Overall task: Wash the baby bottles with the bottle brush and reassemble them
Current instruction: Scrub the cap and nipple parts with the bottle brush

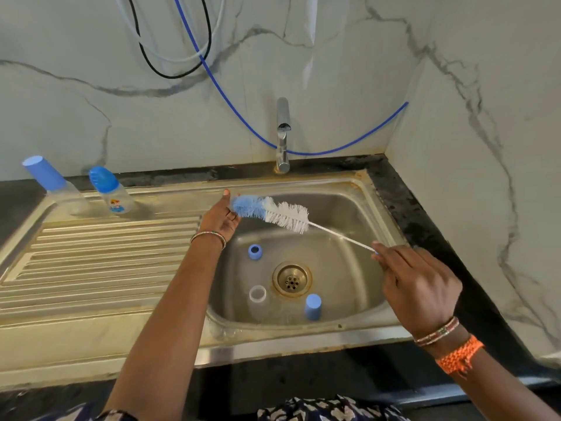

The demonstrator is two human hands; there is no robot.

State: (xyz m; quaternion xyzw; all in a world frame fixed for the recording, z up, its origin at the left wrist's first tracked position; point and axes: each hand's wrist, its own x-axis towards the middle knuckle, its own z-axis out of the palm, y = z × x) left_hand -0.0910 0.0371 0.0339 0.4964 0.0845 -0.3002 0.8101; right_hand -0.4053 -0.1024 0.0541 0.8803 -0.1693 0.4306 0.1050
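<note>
Blue and white bristles of the bottle brush (270,213) are hanging over the steel sink (349,208). The right hand (420,287) is pinching the end of the thin wire handle; the left hand (221,218) is lying open, palm up, fingers straight, touching the blue bristle tip. Below the hands, in the basin, a clear bottle (258,302), a blue cap (313,306) and a blue ring (255,251) are sitting near the drain (292,280). Two capped bottles (110,189) are standing on the drainboard (106,256), left of the hands.
</note>
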